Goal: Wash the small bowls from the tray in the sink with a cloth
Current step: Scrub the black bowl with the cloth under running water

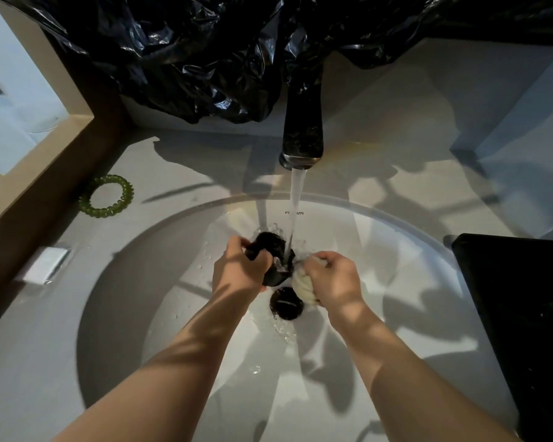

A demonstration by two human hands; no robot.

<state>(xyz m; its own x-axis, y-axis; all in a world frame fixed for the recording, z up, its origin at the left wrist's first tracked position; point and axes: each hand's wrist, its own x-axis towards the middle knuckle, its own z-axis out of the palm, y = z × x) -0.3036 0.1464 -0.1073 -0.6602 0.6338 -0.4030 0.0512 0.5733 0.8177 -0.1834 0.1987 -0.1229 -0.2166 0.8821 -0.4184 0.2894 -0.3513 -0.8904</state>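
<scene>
Under the running tap [301,135], the left hand [240,269] grips a small bowl [270,255] while the right hand [331,279] clutches the cloth [302,283]; scrubbing's underway, rinsing likely follows.

black small bowl [270,256], cream cloth [302,283], white sink [380,237], green hair tie [106,196], black tray [521,307]

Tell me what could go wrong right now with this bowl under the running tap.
1. The wet bowl could slip from the left hand and knock against the sink, just above the drain.
2. Water from the tap strikes near the bowl and may splash onto the counter.
3. The cloth, bunched in the right hand, might miss spots.
</scene>
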